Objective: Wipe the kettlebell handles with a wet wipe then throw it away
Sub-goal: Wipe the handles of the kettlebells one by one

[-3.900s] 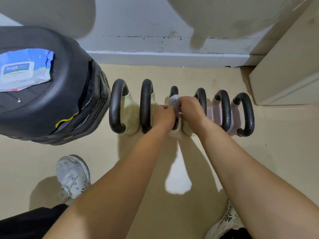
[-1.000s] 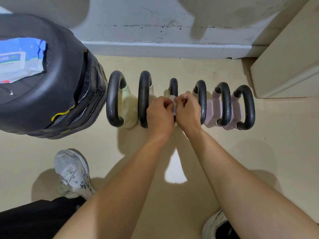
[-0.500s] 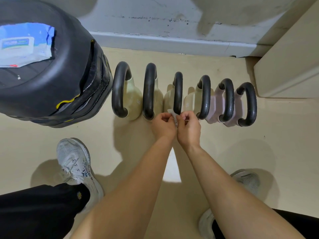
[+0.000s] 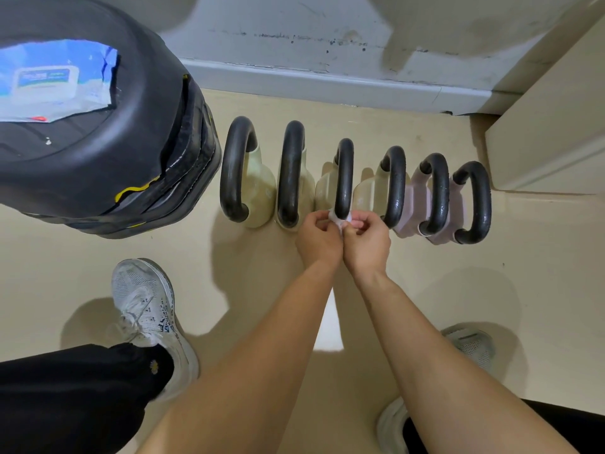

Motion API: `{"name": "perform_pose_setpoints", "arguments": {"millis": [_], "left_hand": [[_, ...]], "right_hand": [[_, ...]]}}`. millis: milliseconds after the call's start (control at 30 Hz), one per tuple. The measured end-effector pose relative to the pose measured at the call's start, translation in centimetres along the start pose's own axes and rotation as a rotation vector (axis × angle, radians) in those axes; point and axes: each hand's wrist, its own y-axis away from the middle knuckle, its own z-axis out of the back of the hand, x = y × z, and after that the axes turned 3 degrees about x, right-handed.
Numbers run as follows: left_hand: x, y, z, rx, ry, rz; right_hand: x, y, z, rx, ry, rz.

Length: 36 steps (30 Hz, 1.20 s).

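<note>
Several kettlebells with black handles stand in a row on the beige floor by the wall. The third handle from the left (image 4: 344, 175) has a white wet wipe (image 4: 340, 220) wrapped round its near end. My left hand (image 4: 319, 239) and my right hand (image 4: 366, 240) pinch the wipe from either side, knuckles touching, just in front of the row. The handles to the right (image 4: 396, 185) glisten wet. The two at the left (image 4: 291, 172) look dull.
A black round stack (image 4: 108, 158) stands at the left with a blue pack of wet wipes (image 4: 52, 80) on top. A beige cabinet (image 4: 553, 126) stands at the right. My two white shoes (image 4: 147, 309) rest on the floor near me.
Both hands slid the wipe down the third handle from its top to its near end. The head camera pulled back, and my feet shifted.
</note>
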Motion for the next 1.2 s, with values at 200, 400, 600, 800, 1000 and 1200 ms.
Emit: {"name": "perform_pose_setpoints", "arguments": {"millis": [200, 400, 600, 800, 1000, 1200], "left_hand": [[-1.1, 0.6, 0.2, -0.042, 0.014, -0.082], [-2.2, 0.7, 0.7, -0.014, -0.081, -0.169], [-1.9, 1.0, 0.4, -0.038, -0.135, -0.189], [-2.2, 1.2, 0.5, -0.058, -0.14, -0.29], [-2.6, 0.5, 0.5, -0.064, -0.177, -0.35], [0.4, 0.7, 0.8, 0.053, -0.164, -0.479]], "right_hand": [[2.8, -0.6, 0.5, 0.024, -0.179, 0.048], [2.7, -0.1, 0.3, 0.003, -0.119, 0.026], [1.3, -0.2, 0.6, 0.031, -0.073, -0.062], [3.4, -0.3, 0.4, -0.107, -0.115, 0.071], [2.8, 1.3, 1.3, 0.121, -0.093, 0.124], [0.5, 2.0, 0.6, 0.425, -0.191, 0.018]]}}
